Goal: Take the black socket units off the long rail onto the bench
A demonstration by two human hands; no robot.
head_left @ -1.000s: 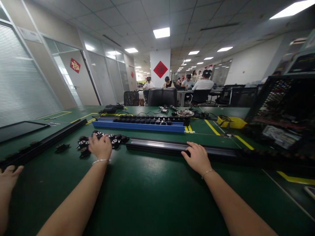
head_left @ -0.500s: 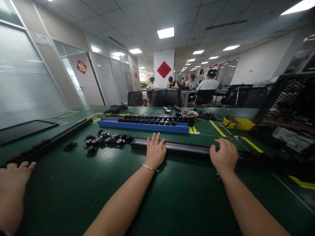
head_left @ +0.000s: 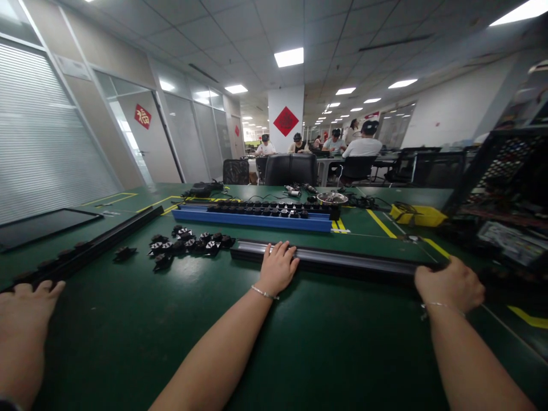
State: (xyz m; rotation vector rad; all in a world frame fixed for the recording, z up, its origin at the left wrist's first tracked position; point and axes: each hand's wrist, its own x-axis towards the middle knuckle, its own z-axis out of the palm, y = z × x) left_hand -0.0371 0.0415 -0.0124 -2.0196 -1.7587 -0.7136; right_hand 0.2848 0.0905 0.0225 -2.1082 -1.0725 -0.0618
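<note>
A long black rail (head_left: 355,260) with a pale channel along its top lies across the green table in front of me. My left hand (head_left: 278,267) is bent over its left part, fingers on the far side. Farther right, my right hand (head_left: 449,285) closes round the rail near its right end; its fingertips are mostly hidden. Just left of the rail sits a loose cluster of small black parts (head_left: 188,244) with white markings. A single black part (head_left: 124,254) lies apart from them.
Another person's hand (head_left: 28,311) rests by a second black rail (head_left: 103,237) at the left. Beyond my rail stand a blue rail (head_left: 252,220) bearing black parts, a metal bowl (head_left: 332,198) and a yellow tray (head_left: 422,216). A dark rack (head_left: 505,171) borders the right side.
My right hand has slid right along the rail toward its end. My left hand has shifted slightly right, its fingers now more bent over the rail.
</note>
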